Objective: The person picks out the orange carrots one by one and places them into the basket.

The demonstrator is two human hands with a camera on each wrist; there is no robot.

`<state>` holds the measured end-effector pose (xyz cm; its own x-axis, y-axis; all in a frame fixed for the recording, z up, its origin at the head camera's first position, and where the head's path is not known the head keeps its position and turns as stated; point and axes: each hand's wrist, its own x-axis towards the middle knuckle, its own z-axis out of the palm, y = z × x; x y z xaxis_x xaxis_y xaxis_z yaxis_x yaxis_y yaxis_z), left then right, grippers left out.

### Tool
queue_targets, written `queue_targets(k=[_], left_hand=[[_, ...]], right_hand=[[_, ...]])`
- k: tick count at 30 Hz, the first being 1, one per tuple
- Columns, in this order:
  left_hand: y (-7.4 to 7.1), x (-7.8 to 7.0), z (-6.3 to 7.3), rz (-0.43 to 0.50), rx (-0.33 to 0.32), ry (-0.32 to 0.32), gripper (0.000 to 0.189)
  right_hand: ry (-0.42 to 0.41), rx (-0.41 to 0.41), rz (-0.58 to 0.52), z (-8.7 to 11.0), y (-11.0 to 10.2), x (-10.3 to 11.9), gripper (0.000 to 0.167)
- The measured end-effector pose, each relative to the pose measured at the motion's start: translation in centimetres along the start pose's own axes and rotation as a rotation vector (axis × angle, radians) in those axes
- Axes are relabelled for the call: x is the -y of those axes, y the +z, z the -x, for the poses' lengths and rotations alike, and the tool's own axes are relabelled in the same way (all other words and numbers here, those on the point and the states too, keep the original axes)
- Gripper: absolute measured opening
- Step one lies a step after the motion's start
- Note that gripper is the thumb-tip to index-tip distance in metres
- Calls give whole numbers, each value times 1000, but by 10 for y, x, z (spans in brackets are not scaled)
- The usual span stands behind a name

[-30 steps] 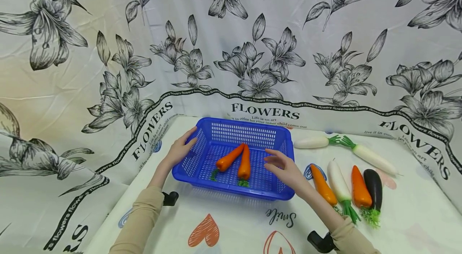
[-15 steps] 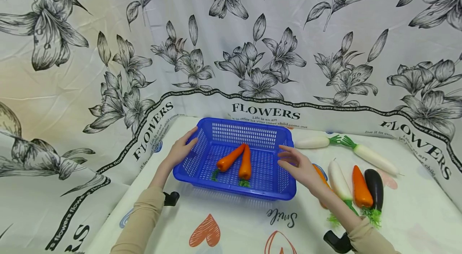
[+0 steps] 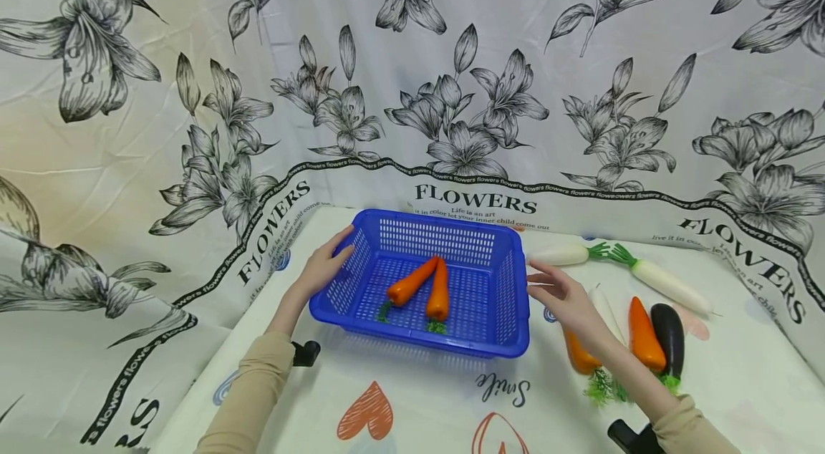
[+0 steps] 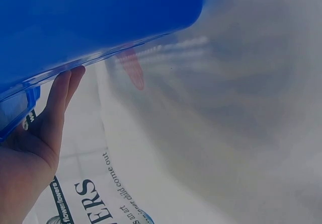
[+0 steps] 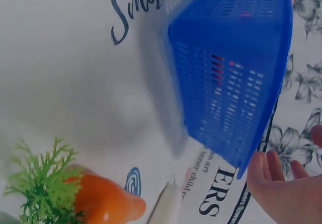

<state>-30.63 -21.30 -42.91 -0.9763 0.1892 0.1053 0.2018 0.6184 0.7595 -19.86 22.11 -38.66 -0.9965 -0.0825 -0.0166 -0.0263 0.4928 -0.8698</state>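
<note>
Several “FLOWERS” prints, one “Smile”, left grip pinching blue basket, right grip loosely spread

Blue slotted basket, open side up, two carrots inside, tips apparently touching

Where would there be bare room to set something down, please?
Bare tablecloth shows in front of the blue basket, between the forearms, as does the basket's floor, right of its two carrots. It is crowded right of the basket: the right hand, white radishes, two more carrots and an eggplant.
</note>
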Motion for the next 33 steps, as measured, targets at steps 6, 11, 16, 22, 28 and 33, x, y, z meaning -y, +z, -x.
queue_targets(k=[6, 11, 16, 22, 28, 33], left_hand=[[0, -1, -1, 2, -7, -1, 53], [2, -3, 1, 11, -3, -7, 53], [1, -2, 2, 14, -8, -8, 53], [0, -3, 1, 4, -13, -3, 53], [0, -2, 0, -1, -13, -1, 54], [0, -3, 1, 0, -12, -2, 54]], right_hand=[[20, 6, 65, 2, -12, -10, 60], [32, 5, 134, 5, -19, -27, 58], [54, 3, 186, 8, -28, -42, 58], [86, 34, 246, 10, -39, -53, 61], [103, 64, 276, 14, -45, -61, 61], [129, 91, 292, 16, -46, -68, 62]])
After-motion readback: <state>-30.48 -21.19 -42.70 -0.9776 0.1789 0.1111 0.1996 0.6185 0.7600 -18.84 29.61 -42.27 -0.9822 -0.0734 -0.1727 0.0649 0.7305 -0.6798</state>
